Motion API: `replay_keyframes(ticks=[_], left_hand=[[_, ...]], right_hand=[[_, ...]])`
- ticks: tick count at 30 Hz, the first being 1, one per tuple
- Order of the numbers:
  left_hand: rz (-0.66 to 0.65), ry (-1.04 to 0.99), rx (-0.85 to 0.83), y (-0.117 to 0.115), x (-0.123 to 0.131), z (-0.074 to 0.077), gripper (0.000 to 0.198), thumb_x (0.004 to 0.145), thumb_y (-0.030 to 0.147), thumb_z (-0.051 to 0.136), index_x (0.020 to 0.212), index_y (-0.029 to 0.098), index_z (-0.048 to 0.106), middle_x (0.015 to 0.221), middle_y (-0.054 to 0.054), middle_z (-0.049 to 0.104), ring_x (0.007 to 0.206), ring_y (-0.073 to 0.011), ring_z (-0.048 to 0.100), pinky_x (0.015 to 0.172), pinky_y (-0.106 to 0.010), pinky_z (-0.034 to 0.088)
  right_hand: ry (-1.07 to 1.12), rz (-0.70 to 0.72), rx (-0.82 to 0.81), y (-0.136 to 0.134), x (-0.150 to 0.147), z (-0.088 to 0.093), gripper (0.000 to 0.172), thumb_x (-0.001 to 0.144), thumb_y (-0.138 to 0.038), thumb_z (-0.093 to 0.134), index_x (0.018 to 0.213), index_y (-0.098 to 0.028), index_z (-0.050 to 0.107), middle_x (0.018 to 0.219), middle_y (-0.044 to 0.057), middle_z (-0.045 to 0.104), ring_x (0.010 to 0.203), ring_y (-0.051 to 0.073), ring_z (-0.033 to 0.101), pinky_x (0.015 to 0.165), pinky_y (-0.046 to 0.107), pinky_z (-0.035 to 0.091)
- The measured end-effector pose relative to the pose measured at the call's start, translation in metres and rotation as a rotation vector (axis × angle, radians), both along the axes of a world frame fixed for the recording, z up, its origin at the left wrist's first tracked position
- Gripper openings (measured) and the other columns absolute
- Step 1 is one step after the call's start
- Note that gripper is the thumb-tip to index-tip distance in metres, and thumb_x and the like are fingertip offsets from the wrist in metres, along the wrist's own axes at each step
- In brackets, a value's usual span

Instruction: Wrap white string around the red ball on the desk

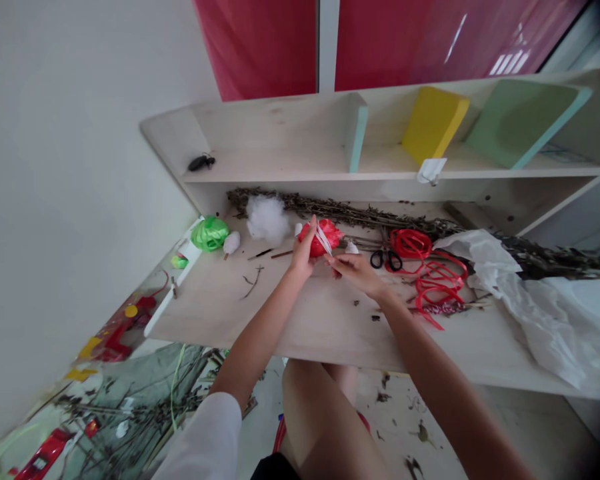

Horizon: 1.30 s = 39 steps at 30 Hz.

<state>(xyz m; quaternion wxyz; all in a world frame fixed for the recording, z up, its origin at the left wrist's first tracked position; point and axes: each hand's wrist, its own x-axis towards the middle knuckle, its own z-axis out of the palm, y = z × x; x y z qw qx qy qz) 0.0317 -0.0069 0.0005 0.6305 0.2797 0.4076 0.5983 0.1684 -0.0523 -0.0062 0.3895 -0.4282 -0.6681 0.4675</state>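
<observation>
Wall [80, 133], plain grey-white, left. Window [390, 47], red-curtained, bright reflections [510, 63] at right. Shelf [280, 159], pale wood, above matching desk [330, 327]. Floor [403, 401], pale, littered.

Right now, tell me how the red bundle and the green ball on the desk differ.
Color: the red bundle is bright red; the green ball is bright green.
Wrapping: white string crosses the red bundle; none shows on the green ball.
Position: the left hand holds the red bundle, while the green ball sits untouched near the desk's left end.
Both look roundish.
</observation>
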Motion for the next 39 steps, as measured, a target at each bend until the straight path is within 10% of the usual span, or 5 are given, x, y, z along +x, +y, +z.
replay_keyframes(ticks=[20,32,39], left_hand=[[-0.24,-0.371,-0.208,0.0,-0.018,0.018,0.058,0.089,0.065,0.042,0.108,0.016,0.065,0.081,-0.007,0.073,0.072,-0.0193,0.07,0.063,-0.03,0.057],[-0.305,-0.013,-0.005,-0.001,-0.017,0.01,0.037,0.072,0.057,0.07,0.082,0.021,0.069,0.079,-0.003,0.071,0.083,-0.0214,0.069,0.075,-0.035,0.054],[-0.709,0.424,0.119,-0.021,-0.009,0.014,0.035,0.06,0.044,0.083,0.075,0.017,0.066,0.073,-0.004,0.067,0.065,-0.0162,0.06,0.062,-0.028,0.047]], right_hand=[[-0.259,-0.304,0.27,0.013,0.024,-0.002,0.059,0.082,-0.069,0.048,0.063,-0.015,0.063,0.056,0.001,0.052,0.054,0.012,0.043,0.053,0.025,0.031],[-0.122,-0.466,0.254,0.017,0.037,-0.001,0.055,0.072,-0.07,0.061,0.066,-0.016,0.063,0.056,0.002,0.054,0.052,0.011,0.042,0.051,0.025,0.032],[0.156,-0.461,0.006,0.016,0.036,0.007,0.063,0.063,-0.079,0.063,0.067,-0.016,0.062,0.051,0.001,0.052,0.047,0.01,0.042,0.045,0.024,0.032]])
